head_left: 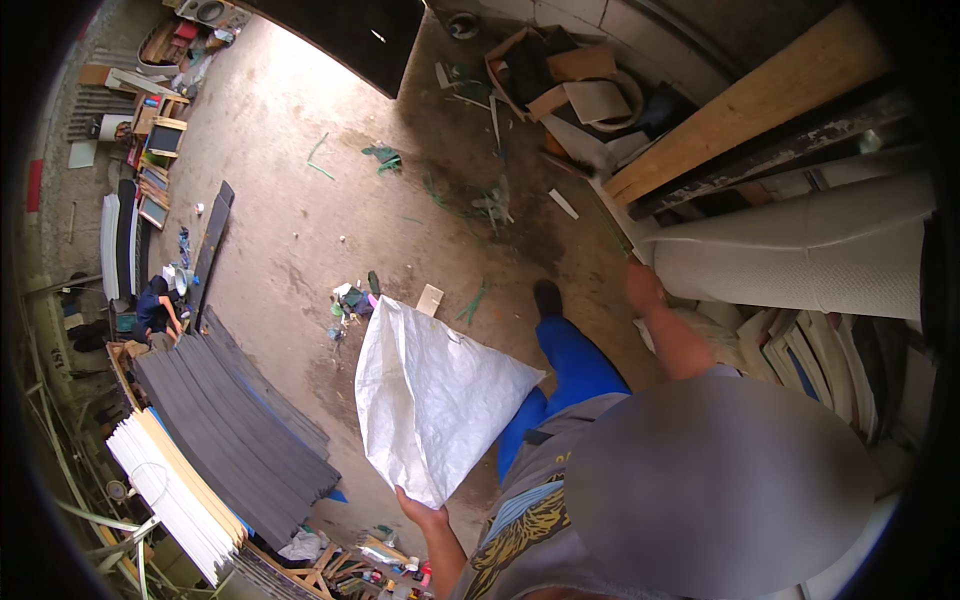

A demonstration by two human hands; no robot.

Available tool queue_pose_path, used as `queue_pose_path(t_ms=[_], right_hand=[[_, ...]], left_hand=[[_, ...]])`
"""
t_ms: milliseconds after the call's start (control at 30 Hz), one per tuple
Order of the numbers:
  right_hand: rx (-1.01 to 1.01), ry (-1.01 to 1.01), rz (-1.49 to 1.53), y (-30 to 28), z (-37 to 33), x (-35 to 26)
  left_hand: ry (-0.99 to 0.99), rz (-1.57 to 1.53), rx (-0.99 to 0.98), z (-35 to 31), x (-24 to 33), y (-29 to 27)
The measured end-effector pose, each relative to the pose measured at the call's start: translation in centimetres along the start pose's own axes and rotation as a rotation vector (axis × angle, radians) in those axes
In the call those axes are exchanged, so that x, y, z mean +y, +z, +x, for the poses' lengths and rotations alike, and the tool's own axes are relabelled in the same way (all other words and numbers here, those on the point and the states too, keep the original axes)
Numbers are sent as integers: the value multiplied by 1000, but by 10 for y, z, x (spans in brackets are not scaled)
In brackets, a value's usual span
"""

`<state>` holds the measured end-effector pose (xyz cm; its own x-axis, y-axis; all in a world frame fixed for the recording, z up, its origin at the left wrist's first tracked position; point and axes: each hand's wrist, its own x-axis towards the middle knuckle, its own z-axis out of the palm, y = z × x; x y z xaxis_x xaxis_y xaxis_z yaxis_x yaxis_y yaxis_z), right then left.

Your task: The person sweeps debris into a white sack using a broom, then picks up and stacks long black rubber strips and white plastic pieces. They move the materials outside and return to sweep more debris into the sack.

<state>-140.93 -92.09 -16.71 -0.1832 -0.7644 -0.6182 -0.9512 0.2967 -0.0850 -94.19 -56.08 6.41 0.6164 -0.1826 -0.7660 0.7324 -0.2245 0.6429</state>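
A large white woven sack (445,385) hangs in front of my legs. Its rim is pinched by my left hand (421,513), fingers closed on the edge. My right hand (645,288) is stretched out to the right, beside a big whitish textured roll (800,245). Its fingers look curled at the lower end of a thin greenish strip; what they hold, if anything, is too small to make out. A small heap of mixed scraps (352,303) and a flat piece of cardboard (430,299) lie on the floor just beyond the sack.
Stacked dark grey sheets (235,430) and white sheets (175,495) stand at the left, with another person (157,308) crouching behind them. Green strap scraps (465,200) litter the floor. A wooden beam (750,100) leans at the upper right, near a box of scraps (520,75).
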Motion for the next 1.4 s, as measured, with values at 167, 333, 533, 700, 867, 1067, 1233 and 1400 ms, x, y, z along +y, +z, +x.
queue_pose_path(t_ms=[167, 333, 533, 700, 867, 1067, 1233, 1400], right_hand=[[-252, -51, 44, 14, -41, -78], [-134, -1, 210, 47, -72, -73], [-100, 56, 101, 35, -98, -31], [-99, 47, 109, 69, -101, -69], [-153, 32, 231, 126, -143, -143], [-145, -7, 251, 113, -207, -130], [-107, 35, 86, 102, -229, -88], [-82, 83, 37, 167, -193, -87]], left_hand=[[1, -43, -45, 16, -5, -25], [58, -39, -85, 23, -2, -25], [55, -88, -105, 22, 6, -59], [55, -115, -166, 19, 11, -94], [78, -86, -225, 22, 14, -109], [65, -82, -233, 35, 12, -141], [29, -110, -258, 48, 7, -168], [30, -126, -261, 52, 11, -185]])
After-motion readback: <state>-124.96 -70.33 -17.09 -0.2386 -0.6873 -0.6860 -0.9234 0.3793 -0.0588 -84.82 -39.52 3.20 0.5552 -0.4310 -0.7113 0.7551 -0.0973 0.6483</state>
